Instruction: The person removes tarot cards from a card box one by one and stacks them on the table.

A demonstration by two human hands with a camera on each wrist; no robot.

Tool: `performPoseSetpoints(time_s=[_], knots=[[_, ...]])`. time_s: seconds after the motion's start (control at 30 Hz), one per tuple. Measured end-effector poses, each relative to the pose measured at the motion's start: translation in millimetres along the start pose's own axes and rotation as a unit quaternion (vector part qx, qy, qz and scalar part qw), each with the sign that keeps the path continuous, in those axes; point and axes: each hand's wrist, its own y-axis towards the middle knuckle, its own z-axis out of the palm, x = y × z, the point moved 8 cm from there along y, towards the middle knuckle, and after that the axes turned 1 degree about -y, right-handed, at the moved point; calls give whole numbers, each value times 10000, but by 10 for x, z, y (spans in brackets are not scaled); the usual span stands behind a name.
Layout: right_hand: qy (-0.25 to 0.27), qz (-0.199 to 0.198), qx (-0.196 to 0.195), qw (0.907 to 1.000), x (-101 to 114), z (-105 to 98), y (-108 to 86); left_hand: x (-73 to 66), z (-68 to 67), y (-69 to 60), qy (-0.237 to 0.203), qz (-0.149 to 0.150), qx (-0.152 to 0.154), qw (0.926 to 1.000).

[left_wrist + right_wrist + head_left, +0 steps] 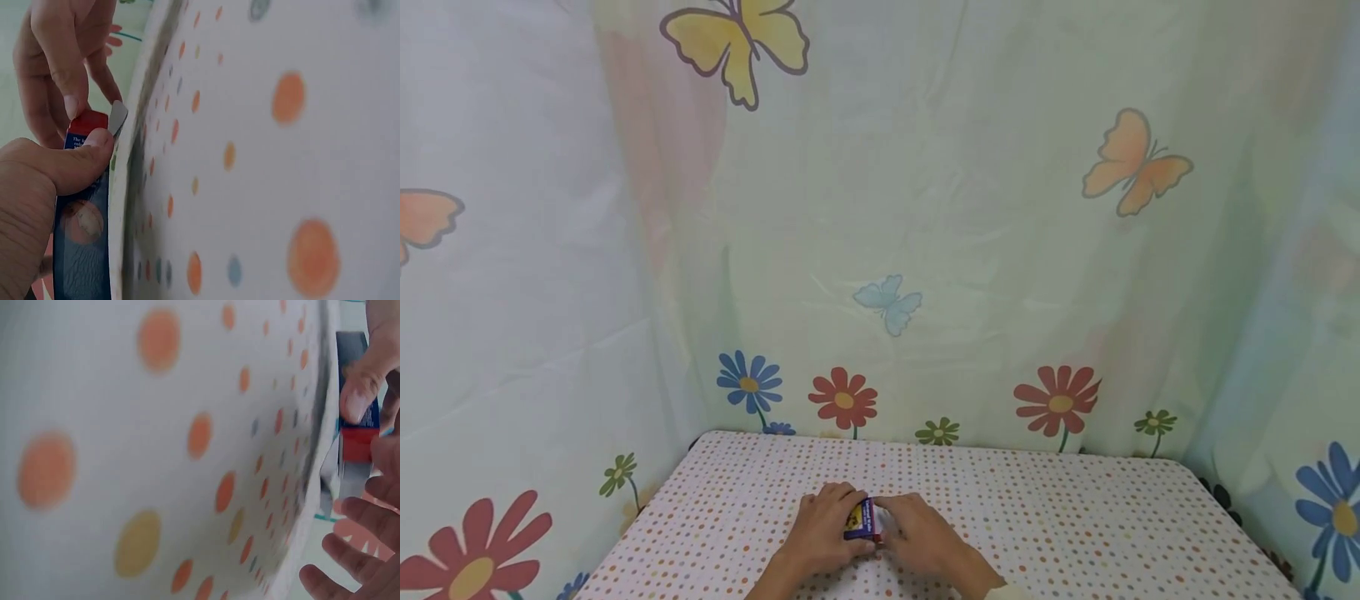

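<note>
A small dark blue cardboard box (854, 523) with a yellow picture and a red end lies between the two hands, close to the table top. My left hand (822, 527) grips it around its sides, and the thumb lies across the printed face in the left wrist view. At the red end (360, 445), a pale flap (117, 117) sticks out. My right hand (919, 533) is at that end; a fingertip touches the red edge, and several other fingers spread loosely in the right wrist view. The box's inside is hidden.
The table (1045, 533) wears a white cloth with coloured dots. Around its back and sides hangs a pale curtain (970, 250) printed with butterflies and flowers.
</note>
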Motion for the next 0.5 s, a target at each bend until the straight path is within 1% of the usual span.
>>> performPoseSetpoints(time_s=[0.13,0.2,0.27,0.37,0.5], knots=[[-148,-170,-185,9996,68,-48,-50,-64,-31,-15,-23,-31,-74,10000],[-95,-233,-212,9995,89,-67,-74,-79,-34,-29,-112,-86,-48,9999],[33,-305,-241,9992,103,-88,-97,-92,-34,-44,-212,-127,-13,9997],[316,-335,-276,9986,107,-108,-130,-123,-39,-66,-286,-109,-18,9995],[616,-216,-323,9973,88,-122,-163,-184,-55,-89,-332,-27,-80,9994]])
